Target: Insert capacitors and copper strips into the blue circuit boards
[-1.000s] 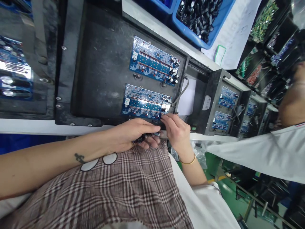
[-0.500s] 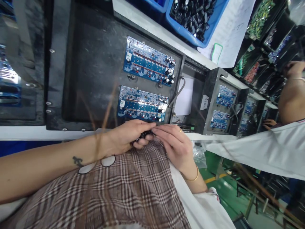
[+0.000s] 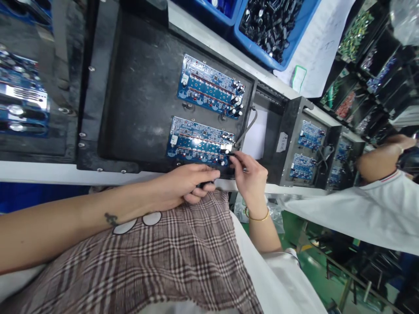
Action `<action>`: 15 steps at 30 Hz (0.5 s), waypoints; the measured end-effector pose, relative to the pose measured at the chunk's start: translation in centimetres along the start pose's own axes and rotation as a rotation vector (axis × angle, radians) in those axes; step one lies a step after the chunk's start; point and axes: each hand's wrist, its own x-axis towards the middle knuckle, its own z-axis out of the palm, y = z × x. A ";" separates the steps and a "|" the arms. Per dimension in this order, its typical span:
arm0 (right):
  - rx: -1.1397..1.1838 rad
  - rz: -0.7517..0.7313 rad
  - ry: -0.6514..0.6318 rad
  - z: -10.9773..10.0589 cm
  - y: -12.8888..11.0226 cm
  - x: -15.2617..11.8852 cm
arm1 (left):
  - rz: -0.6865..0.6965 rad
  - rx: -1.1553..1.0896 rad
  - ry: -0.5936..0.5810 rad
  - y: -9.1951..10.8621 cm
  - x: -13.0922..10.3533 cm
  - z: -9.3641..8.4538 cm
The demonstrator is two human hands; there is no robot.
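My left hand (image 3: 198, 182) is closed around small dark parts, mostly hidden by its fingers, just in front of the tray's near edge. A small black part, likely a capacitor, is pinched between the thumb and fingers of my right hand (image 3: 249, 174), at the right end of the nearer blue circuit board (image 3: 196, 144). Behind it lies a second blue board (image 3: 212, 87), with several black capacitors standing at its right end. Both boards rest in a black tray (image 3: 137, 87).
Blue bins, one holding many black capacitors (image 3: 268, 26), stand at the back beside a paper sheet (image 3: 314, 65). More trays with boards (image 3: 303, 168) continue to the right, where another person's arm (image 3: 376, 161) reaches in. Another board (image 3: 22, 96) lies far left.
My right hand has moved away from my left hand, forward to the nearer board's right end. My left hand stays closed. The other person's arm has shifted left, and the view has moved slightly.
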 end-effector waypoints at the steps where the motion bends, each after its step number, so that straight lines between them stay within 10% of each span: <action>1: -0.008 -0.008 -0.011 -0.1 0.0 0.0 | 0.008 0.003 0.020 0.0 0.0 0.0; 15: -0.154 -0.173 -0.003 0.6 0.2 -1.0 | -0.009 0.046 0.092 0.4 0.5 0.4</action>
